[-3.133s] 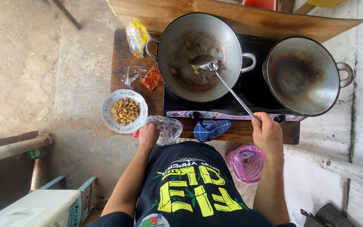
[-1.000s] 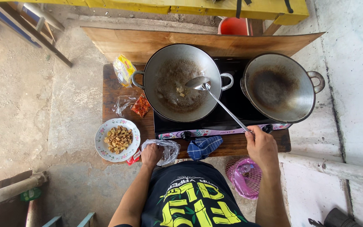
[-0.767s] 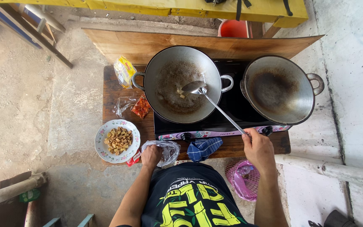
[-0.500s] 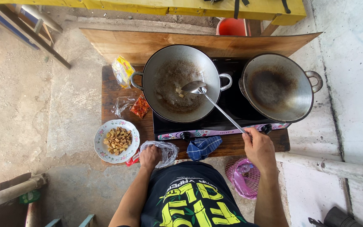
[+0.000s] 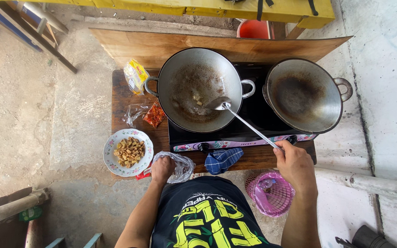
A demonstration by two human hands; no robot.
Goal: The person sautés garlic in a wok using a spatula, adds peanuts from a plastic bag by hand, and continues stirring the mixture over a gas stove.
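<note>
The long steel ladle (image 5: pixel 235 115) has slid toward the near right wall of the left grey metal wok (image 5: pixel 197 89), its bowl lower than half a second ago. The right hand (image 5: pixel 295 165) is closed around its handle end. The left hand (image 5: pixel 162 169) clutches a clear plastic bag (image 5: pixel 180 166) at the wooden table's (image 5: pixel 118 103) front edge, just beside the floral plate of fried cubes (image 5: pixel 128 152).

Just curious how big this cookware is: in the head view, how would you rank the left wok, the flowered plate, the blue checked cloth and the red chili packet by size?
Largest to smallest as they look:
1. left wok
2. flowered plate
3. blue checked cloth
4. red chili packet
All sit at about stove height, so nearness hardly skews this.
</note>
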